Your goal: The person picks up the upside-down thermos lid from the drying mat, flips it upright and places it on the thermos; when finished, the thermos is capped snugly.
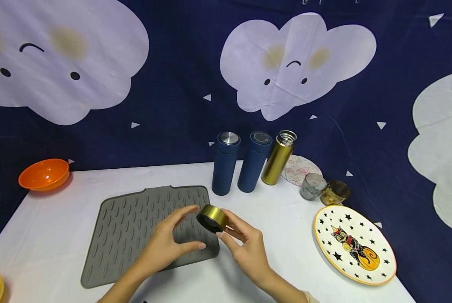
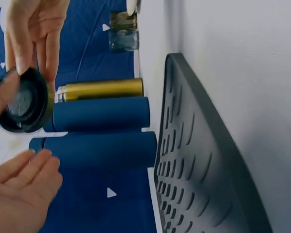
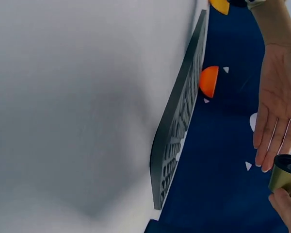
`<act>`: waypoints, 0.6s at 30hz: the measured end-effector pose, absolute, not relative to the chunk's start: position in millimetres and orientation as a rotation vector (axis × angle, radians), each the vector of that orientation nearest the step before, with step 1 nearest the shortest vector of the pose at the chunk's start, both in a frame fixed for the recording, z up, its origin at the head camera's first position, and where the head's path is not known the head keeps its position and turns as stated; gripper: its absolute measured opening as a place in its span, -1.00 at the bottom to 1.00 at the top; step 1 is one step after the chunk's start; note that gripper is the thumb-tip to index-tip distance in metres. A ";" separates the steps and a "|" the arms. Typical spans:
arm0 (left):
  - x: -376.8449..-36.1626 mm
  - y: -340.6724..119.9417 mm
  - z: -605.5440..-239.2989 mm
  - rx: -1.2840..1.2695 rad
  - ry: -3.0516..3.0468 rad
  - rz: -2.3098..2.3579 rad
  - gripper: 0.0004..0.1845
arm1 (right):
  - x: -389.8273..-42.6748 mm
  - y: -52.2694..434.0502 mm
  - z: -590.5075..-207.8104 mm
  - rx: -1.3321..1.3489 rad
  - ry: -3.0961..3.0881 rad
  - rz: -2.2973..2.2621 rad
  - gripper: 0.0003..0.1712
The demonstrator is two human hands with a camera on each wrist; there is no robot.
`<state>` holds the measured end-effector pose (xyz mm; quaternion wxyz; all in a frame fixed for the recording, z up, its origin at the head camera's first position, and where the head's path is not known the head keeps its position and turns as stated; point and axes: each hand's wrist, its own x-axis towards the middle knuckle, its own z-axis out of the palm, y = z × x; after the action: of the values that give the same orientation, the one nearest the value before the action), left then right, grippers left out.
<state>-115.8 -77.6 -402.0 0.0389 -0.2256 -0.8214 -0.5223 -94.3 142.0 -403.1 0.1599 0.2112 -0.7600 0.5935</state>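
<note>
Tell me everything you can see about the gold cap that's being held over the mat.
The gold cap is a short round lid with a brushed metallic gold wall and a black rim and interior; the left wrist view shows a greyish disc inside. It is held off the table, tilted on its side, opening toward the person, above the grey mat's right edge. The right hand pinches it with thumb and fingertips; the left hand's fingertips sit at its other side. The gold flask behind stands uncapped.
</note>
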 end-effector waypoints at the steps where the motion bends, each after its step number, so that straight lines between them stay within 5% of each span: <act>1: -116.3 -79.4 -401.2 -0.706 -2.506 -1.656 -0.12 | -94.0 142.4 -403.3 0.647 -2.153 1.610 -0.41; 9: -123.8 -84.4 -393.8 -0.825 -2.399 -2.118 -0.18 | -93.8 147.1 -403.8 0.849 -2.045 1.190 -0.37; 18: -134.0 -72.3 -385.7 -0.986 -2.313 -2.422 -0.20 | -97.6 152.1 -395.3 1.094 -1.803 0.640 -0.71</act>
<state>-134.0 -72.3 -385.7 -0.1740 -0.2780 -0.6524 -0.6832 -97.6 152.1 -395.3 0.4520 0.4427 -0.7297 0.2591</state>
